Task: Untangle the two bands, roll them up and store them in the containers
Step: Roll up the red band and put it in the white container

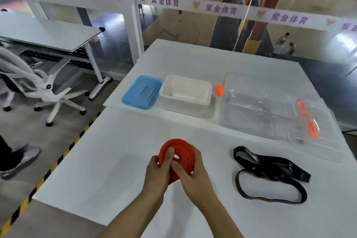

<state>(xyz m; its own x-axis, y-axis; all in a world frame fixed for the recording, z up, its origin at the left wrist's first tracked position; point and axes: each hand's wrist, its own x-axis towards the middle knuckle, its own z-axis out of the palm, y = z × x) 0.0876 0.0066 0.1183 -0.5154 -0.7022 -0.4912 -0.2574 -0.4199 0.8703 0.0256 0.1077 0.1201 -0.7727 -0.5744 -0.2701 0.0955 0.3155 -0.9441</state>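
Note:
A red band (183,150) is wound into a flat coil and held upright above the white table (116,160). My left hand (158,172) grips its left side with the thumb across the coil. My right hand (193,176) grips its lower right part, fingers behind it. A black band (270,172) lies loose and unrolled on the table to the right, touching neither hand. Behind stand an open white container (185,94) and a clear container (257,106) with orange clips.
A blue lid (142,92) lies left of the white container. A clear lid with orange clips (316,133) rests by the clear container. The table's left edge has yellow-black tape on the floor beside it. A white office chair (44,87) stands at the left.

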